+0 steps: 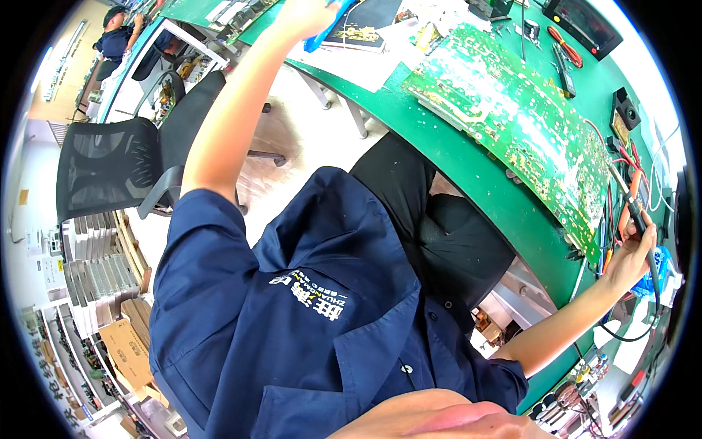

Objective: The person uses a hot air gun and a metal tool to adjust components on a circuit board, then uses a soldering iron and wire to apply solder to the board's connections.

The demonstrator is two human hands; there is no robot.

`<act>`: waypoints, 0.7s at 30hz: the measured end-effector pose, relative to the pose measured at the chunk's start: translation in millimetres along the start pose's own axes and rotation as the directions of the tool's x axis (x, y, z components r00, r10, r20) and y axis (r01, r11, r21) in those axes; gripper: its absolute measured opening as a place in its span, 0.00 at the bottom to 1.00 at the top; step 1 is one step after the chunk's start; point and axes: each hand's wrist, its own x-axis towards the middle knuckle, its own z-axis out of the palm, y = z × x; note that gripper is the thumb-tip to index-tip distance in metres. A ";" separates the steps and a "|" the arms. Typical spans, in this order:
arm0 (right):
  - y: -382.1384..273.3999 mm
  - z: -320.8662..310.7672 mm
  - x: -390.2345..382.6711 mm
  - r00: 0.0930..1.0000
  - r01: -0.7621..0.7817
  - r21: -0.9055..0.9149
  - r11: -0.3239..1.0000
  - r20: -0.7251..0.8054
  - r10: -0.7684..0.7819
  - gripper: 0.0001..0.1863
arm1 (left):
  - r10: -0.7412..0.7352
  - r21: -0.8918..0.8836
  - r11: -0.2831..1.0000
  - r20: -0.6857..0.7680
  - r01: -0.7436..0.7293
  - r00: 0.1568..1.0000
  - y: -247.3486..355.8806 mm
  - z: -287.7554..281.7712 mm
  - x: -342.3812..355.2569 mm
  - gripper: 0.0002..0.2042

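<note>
My right hand (632, 254) is closed round a soldering iron (633, 201) with a dark grip. Its metal tip points up beside the right end of a large green circuit board (504, 121), apart from it. At the top edge, my left hand (301, 16) is partly cut off by the frame. A blue object (320, 35) shows at its fingers, seemingly held; its kind is not clear. Below that hand lie a white paper sheet (365, 67) and a dark flat item with gold markings (358, 36). The board rests solder side up on the green bench mat (409, 139).
Red-and-black test leads (567, 47), a black boxy device (585, 25) and a blue packet (658, 272) sit around the board. Loose parts crowd the lower right bench (578, 388). A black mesh chair (110, 164) stands at left; another person (117, 40) works far left.
</note>
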 end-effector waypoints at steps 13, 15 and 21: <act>-1.1 3.8 -4.3 0.999 -0.031 0.067 0.997 -0.026 0.032 0.25 | 0.164 -0.289 0.946 0.029 -0.148 0.986 26.4 -6.7 -73.7 0.06; -0.4 -3.7 -3.0 0.999 -0.035 0.081 0.996 0.023 0.033 0.25 | 0.060 -0.507 0.859 -0.051 -0.077 0.997 44.2 -13.7 -62.8 0.06; 3.1 -1.2 1.4 0.997 -0.082 0.125 0.989 0.003 0.082 0.29 | -0.062 -0.857 0.507 -0.136 -0.086 0.989 116.2 -15.5 -67.9 0.08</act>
